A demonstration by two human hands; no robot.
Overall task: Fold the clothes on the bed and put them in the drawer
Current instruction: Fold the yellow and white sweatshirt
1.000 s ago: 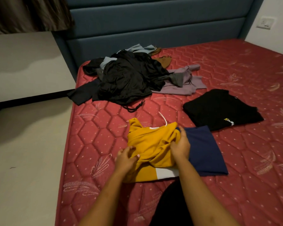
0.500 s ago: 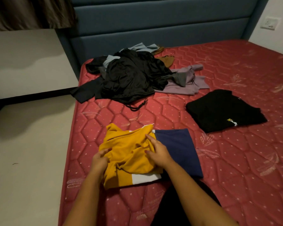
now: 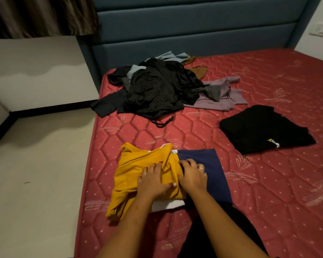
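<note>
At the near edge of the mattress (image 3: 250, 183): yellow-and-navy garment (image 3: 138, 170) lies half-folded, long axis left to right; left hand (image 3: 153, 181) and right hand (image 3: 192, 176) press flat on its middle, fingers spread, gripping nothing; unfolded yellow bulk lies leftward, nearer left hand.

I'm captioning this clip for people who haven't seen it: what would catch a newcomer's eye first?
Probably the yellow, white and navy garment near the front edge of the red mattress, with the left hand and right hand pressing flat on it. Next, the dark unfolded pile by the headboard, and the folded black shirt to the right.
</note>
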